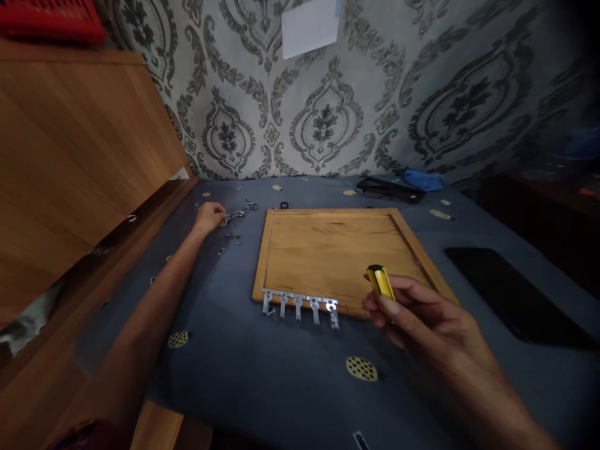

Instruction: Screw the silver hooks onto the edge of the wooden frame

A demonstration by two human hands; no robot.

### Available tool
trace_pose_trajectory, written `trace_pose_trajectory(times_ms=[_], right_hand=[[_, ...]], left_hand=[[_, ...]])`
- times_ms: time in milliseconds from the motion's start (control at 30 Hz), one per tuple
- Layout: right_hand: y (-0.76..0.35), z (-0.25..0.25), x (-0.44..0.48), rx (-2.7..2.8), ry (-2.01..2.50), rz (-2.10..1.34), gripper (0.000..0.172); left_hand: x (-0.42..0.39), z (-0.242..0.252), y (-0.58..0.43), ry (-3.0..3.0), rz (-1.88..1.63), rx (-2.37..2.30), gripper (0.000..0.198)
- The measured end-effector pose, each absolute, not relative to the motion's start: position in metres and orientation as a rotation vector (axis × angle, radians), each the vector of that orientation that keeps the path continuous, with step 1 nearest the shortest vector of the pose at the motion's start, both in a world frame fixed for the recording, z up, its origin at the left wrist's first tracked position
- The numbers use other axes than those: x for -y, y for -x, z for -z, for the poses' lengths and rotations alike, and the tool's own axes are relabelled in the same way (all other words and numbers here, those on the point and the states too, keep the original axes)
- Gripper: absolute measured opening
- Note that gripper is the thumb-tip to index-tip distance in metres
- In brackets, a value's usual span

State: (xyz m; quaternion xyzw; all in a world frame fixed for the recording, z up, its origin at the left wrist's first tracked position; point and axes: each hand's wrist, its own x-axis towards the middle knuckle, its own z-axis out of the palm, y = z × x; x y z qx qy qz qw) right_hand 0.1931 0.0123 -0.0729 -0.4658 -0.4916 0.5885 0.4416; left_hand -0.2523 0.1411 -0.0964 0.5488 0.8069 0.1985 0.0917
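Note:
My right hand [431,331] is closed around a yellow screwdriver handle [384,284] with a black end, held above the front right of a framed wooden board [328,250]. No shaft shows. At the far left, my left hand [210,217] reaches to a small pile of metal hardware [237,214], its fingers pinched together; what they hold, if anything, is too small to make out. Along the board's front edge lies a silver metal strip [299,306] with several flat prongs hanging past the edge. A few tiny screw-like pieces [233,236] are scattered near my left hand.
The surface has a grey-blue cloth [281,381] with pineapple prints. A black phone [510,294] lies at the right. Glasses on a dark case [391,189] and a blue cloth [423,180] sit at the back. A wooden cabinet [84,144] borders the left, with a patterned wall behind.

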Motion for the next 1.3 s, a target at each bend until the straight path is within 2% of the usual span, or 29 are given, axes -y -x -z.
trace_pose_trajectory(times_ms=[300, 467, 633, 833, 1100, 1200, 1300], right_hand=[[-0.192, 0.069, -0.013, 1.297, 1.156, -1.430, 0.054], [-0.193, 0.076, -0.015, 1.345, 1.148, -1.378, 0.051], [-0.191, 0.077, -0.017, 1.414, 1.270, -1.289, 0.039], [-0.185, 0.074, -0.014, 1.466, 1.192, -1.383, 0.035], [-0.193, 0.075, -0.008, 1.475, 1.186, -1.528, 0.037], [-0.199, 0.072, -0.006, 1.498, 1.196, -1.461, 0.038], [-0.204, 0.071, 0.000, 1.637, 1.171, -1.279, 0.028]], left_hand=[[-0.132, 0.082, 0.228, -1.770, -0.810, -2.298, 0.036], [-0.118, 0.075, 0.186, -1.884, -0.934, -2.021, 0.011], [-0.085, 0.063, 0.125, -1.935, -0.921, -1.633, 0.014], [-0.043, 0.044, 0.067, -1.997, -0.807, -1.263, 0.014], [-0.018, 0.036, 0.036, -1.986, -0.732, -1.226, 0.014], [-0.017, 0.036, 0.029, -2.004, -0.690, -1.214, 0.013], [-0.020, 0.035, 0.023, -1.963, -0.632, -1.155, 0.013]])
